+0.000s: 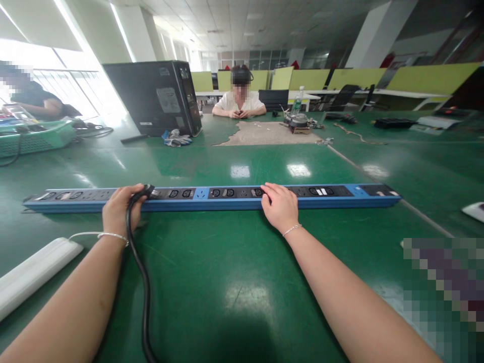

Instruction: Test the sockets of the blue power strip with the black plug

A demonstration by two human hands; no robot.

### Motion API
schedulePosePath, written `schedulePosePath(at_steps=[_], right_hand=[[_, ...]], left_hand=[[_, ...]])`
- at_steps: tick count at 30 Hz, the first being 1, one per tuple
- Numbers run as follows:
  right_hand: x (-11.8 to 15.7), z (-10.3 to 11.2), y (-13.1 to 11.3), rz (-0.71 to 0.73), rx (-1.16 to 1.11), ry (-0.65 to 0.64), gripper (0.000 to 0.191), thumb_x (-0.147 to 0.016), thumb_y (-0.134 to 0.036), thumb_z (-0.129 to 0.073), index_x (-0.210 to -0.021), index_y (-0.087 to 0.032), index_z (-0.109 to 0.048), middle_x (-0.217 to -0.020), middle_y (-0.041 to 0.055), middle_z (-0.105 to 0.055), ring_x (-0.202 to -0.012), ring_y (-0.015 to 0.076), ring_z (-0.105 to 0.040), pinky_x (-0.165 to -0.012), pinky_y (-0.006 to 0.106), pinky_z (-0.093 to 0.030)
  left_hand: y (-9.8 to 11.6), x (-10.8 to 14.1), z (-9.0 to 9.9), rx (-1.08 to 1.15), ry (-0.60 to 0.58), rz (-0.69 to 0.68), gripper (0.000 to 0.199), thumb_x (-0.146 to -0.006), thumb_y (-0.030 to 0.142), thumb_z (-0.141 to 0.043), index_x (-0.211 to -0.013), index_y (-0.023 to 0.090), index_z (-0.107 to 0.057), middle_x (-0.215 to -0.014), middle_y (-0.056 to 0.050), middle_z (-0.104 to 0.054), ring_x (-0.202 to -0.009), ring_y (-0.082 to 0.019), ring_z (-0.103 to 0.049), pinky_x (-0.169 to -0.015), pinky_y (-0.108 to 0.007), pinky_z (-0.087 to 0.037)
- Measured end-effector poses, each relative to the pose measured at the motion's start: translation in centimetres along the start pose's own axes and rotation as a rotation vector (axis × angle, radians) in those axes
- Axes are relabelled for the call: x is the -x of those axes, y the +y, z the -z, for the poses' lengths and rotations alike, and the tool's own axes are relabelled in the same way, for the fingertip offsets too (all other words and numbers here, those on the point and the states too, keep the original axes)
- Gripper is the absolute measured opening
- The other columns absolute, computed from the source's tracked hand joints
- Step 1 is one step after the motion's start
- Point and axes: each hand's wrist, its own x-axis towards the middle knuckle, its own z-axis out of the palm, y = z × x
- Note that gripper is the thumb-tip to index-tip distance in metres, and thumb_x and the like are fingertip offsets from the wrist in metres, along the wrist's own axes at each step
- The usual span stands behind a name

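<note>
I view a glossy green bench (196,252). Across it, from 9 to 3 o'clock, lies a long, straight power strip (227,204): blue housing, black socket face, blue socket modules (201,193), one near mid-length, one toward its 3 o'clock end. My right grip (282,204) rests unclenched on the strip, right of centre. My left grip (119,204), toward 9 o'clock, grasps the black plug (145,191) over the socket face; its cable (145,292) runs toward 6 o'clock. I cannot confirm plug seating.

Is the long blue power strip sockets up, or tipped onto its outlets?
Sockets up. The blue power strip lies on the green table, its outlets visible on top, its plain blue side toward the camera.
</note>
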Motion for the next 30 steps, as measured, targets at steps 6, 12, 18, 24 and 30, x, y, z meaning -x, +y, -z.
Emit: schedulePosePath(at_steps=[6,12,18,24,30], right_hand=[[0.0,0.0,0.0,0.0,-0.011,0.006,0.034,-0.086,-0.026,-0.043,-0.109,-0.024,-0.068,-0.12,0.0033,-0.063,-0.113,0.022,-0.052,-0.096,0.041,-0.034],[0.0,-0.1,0.0,-0.001,-0.003,0.001,0.034,-0.086,-0.026,-0.043,-0.11,-0.024,-0.067,-0.121,0.003,-0.063,-0.114,0.0218,-0.052,-0.097,0.041,-0.034],[0.0,0.0,0.0,-0.001,0.006,-0.012,0.034,-0.086,-0.026,-0.043,-0.11,-0.023,-0.067,-0.121,0.0035,-0.063,-0.114,0.0218,-0.052,-0.096,0.04,-0.034],[0.0,0.0,0.0,-0.002,-0.002,0.0,0.034,-0.086,-0.026,-0.043,-0.109,-0.024,-0.067,-0.12,0.0032,-0.063,-0.113,0.0223,-0.052,-0.096,0.041,-0.034],[0.0,-0.1,0.1,0.002,-0.008,0.012,0.034,-0.086,-0.026,-0.043,-0.109,-0.024,-0.068,-0.12,0.003,-0.064,-0.113,0.0221,-0.052,-0.096,0.041,-0.034]], left_hand=[[1.5,0.0,0.1,0.035,-0.027,-0.102,0.022,-0.083,0.03,-0.052,-0.1,0.023,-0.064,-0.112,-0.005,-0.066,-0.103,-0.017,-0.06,-0.092,-0.032,-0.046],[1.8,-0.4,0.6,0.022,-0.067,-0.146,0.024,-0.083,0.029,-0.051,-0.102,0.025,-0.065,-0.113,-0.003,-0.066,-0.102,-0.017,-0.061,-0.09,-0.03,-0.046],[1.2,-0.2,0.2,0.036,-0.115,-0.149,0.024,-0.082,0.028,-0.051,-0.102,0.027,-0.064,-0.116,-0.001,-0.065,-0.102,-0.016,-0.061,-0.092,-0.029,-0.045],[0.9,-0.3,0.1,0.077,-0.189,-0.115,0.026,-0.079,0.032,-0.049,-0.1,0.027,-0.065,-0.115,-0.001,-0.065,-0.101,-0.017,-0.061,-0.094,-0.033,-0.045],[0.5,-2.9,2.0,0.117,-0.432,-0.053,0.036,-0.071,0.033,-0.046,-0.098,0.024,-0.069,-0.11,-0.002,-0.069,-0.102,-0.018,-0.061,-0.101,-0.036,-0.04]])
